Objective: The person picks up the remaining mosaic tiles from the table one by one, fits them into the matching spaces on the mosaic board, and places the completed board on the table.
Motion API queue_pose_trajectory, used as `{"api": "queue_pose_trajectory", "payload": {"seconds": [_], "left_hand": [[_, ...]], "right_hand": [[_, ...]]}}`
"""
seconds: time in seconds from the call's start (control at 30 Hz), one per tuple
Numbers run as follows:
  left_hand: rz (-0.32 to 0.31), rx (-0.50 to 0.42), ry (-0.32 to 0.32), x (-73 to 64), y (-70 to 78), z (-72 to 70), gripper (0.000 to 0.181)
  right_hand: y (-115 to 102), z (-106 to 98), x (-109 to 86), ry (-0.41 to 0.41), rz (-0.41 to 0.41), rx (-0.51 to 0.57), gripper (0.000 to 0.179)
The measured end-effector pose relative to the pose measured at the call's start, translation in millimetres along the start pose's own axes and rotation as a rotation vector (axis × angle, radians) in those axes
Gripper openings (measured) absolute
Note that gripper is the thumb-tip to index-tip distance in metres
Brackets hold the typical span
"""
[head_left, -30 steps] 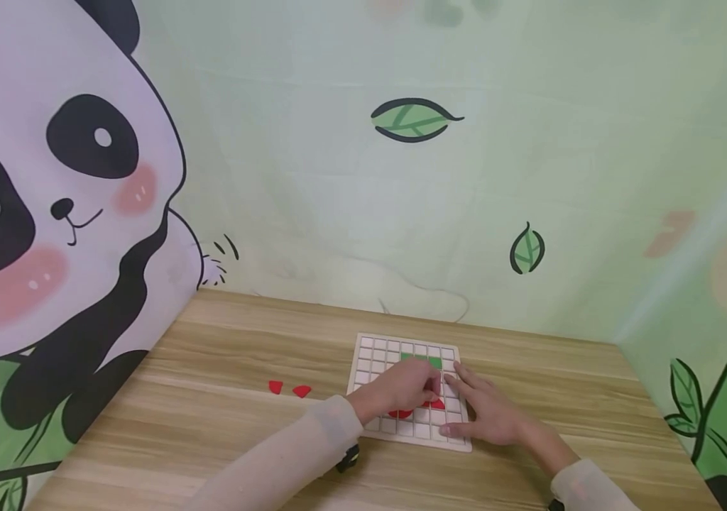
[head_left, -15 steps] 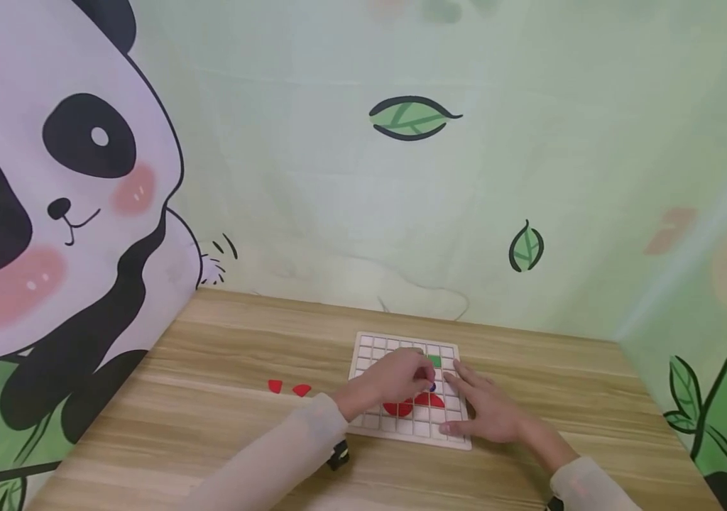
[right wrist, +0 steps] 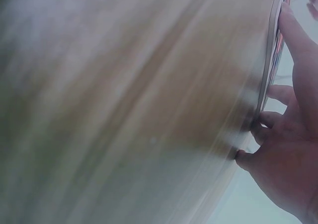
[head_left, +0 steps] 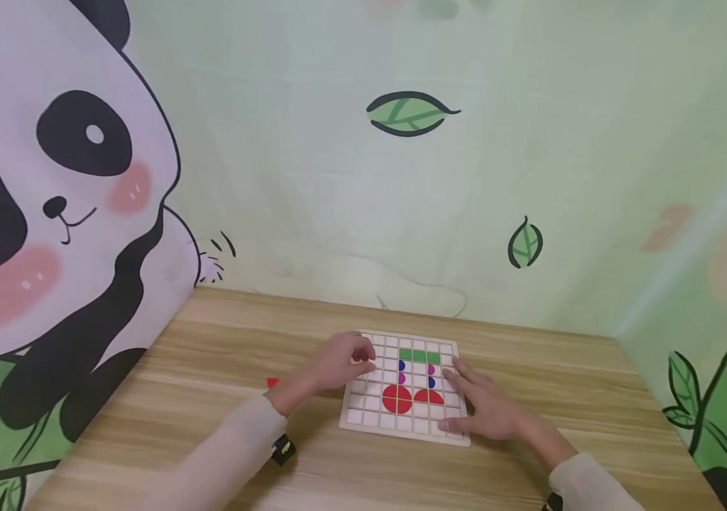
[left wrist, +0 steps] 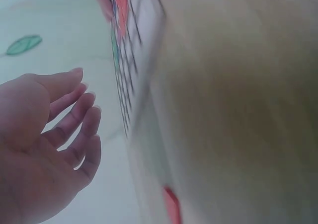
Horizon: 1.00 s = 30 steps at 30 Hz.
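Note:
A white square grid board (head_left: pixel 364 419) lies on the wooden table. In its cells sit a row of green pieces (head_left: pixel 419 356), small blue and pink half-round pieces in two short columns, a full red circle (head_left: pixel 397 399) of quarter pieces and a red half circle (head_left: pixel 429 397). My left hand (head_left: pixel 336 360) hovers over the board's left edge, fingers loosely curved; the left wrist view shows nothing between thumb and fingers. My right hand (head_left: pixel 494 408) rests spread along the board's right edge, thumb on the front right cells and fingertips by the side.
A loose red piece (head_left: pixel 272 382) lies on the table (head_left: pixel 223 341) left of the board, partly behind my left forearm. A cloth backdrop with a panda and leaves stands behind and beside the table. Dark wrist devices (head_left: pixel 283 449) show under the sleeves.
My left hand has let go of a small blue piece, now lying in the board's right column, and moved left off the middle. It uncovers the pieces. My right hand stays put.

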<state>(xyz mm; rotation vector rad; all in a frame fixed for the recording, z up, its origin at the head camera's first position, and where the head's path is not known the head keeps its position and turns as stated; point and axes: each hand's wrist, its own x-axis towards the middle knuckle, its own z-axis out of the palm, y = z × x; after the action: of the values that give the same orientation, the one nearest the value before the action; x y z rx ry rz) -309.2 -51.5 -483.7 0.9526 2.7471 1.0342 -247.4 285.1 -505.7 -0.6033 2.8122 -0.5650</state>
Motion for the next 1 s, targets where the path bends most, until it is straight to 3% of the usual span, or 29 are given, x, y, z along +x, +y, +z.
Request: {"api": "queue_pose_trajectory", "payload": {"seconds": [0.27,0.47,0.6,0.7,0.8,1.0], "left_hand": [[-0.046,0.022,0.04,-23.6,-31.1,-26.5,0.008],[-0.045,0.062,-0.03,-43.4,-50.9,-44.8,0.017],[0.0,0.126,-0.075,-55.3,-61.4,-53.9,0.017],[0.023,0.211,-0.129,-63.9,-63.1,-58.5,0.015],[-0.004,0.258,-0.18,-70.9,-58.5,-59.9,0.011],[-0.048,0.259,-0.184,-75.0,-52.4,-57.8,0.009]], "right_hand": [[-1,-5,2.7,0.006,-0.001,-0.017,0.104],[-3,-3,2.2,-0.008,0.011,-0.01,0.105],[-5,-2,1.4,-0.001,0.006,0.002,0.104],[-5,-3,1.0,0.004,0.009,0.002,0.104],[-3,-2,0.3,0.005,0.019,-0.002,0.104],[-1,-1,0.3,0.01,0.015,0.002,0.104]]}}
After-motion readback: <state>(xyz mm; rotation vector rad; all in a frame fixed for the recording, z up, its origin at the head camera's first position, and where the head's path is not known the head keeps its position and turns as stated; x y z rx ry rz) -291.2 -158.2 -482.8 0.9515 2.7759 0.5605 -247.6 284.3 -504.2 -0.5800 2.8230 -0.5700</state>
